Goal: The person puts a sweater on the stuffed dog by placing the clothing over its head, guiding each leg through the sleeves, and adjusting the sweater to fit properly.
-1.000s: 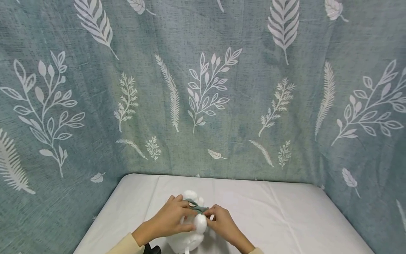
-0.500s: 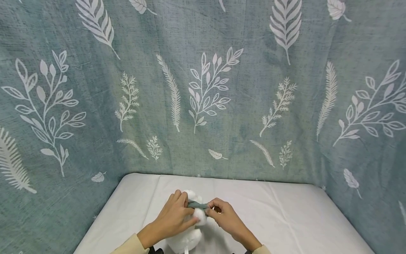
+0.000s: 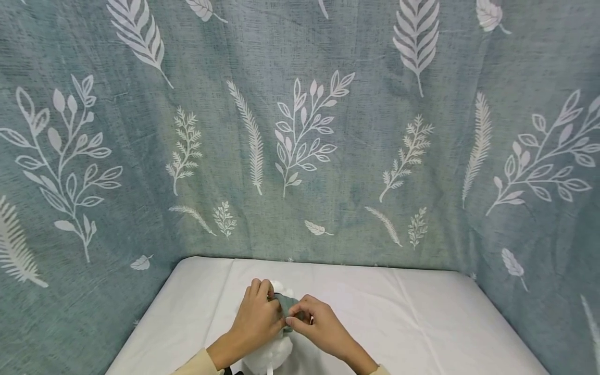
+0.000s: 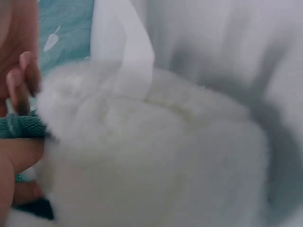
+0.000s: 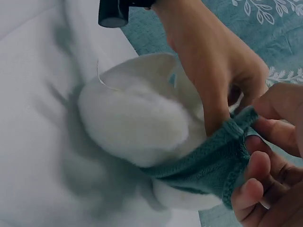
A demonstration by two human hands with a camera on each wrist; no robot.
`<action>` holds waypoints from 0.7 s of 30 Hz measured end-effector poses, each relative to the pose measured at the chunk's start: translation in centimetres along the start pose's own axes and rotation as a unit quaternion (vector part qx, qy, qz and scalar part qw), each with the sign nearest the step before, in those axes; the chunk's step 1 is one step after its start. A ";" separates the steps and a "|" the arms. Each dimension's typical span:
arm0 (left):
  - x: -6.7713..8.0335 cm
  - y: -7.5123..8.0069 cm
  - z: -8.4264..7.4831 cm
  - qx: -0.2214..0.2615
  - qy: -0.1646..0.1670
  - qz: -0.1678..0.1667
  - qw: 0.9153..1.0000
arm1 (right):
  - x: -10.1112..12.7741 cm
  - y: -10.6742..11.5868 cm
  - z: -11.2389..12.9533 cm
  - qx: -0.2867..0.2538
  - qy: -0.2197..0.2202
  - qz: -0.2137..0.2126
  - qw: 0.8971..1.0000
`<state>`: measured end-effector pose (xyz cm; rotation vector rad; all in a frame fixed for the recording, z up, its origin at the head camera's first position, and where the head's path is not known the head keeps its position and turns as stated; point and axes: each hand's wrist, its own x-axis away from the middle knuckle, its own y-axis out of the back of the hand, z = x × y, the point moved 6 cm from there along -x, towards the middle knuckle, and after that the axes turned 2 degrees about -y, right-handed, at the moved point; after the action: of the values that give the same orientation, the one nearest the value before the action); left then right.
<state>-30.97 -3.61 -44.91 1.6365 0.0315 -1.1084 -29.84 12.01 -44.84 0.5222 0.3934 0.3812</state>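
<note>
Green knit [image 5: 203, 165] crosses the white plush [image 5: 135, 116]; your left hand [image 3: 257, 317], at the plush's left, and right hand [image 3: 320, 323], at its right, pinch the knit, fingers curled.

Leafy curtains [image 3: 356, 156] around a white surface [image 3: 394, 323] suggest a draped booth

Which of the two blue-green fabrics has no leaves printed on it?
The small knitted piece on the white plush toy; the other, the hanging cloth behind, bears white leaf prints.
</note>
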 end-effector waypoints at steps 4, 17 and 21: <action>0.5 0.3 1.1 0.073 0.031 0.012 0.997 | -0.1 0.9 -1.4 -0.011 -0.047 -0.043 0.998; -0.6 0.3 1.9 0.203 0.087 0.096 0.971 | -0.1 1.8 -3.7 0.019 -0.079 -0.103 0.991; -0.6 -0.1 1.8 0.180 0.061 0.112 0.975 | 0.2 1.6 -3.7 0.041 -0.065 -0.122 0.990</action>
<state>-32.46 -4.67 -44.50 1.9759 -0.2822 -0.8732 -31.77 14.82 -46.97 0.5687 0.3438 0.0951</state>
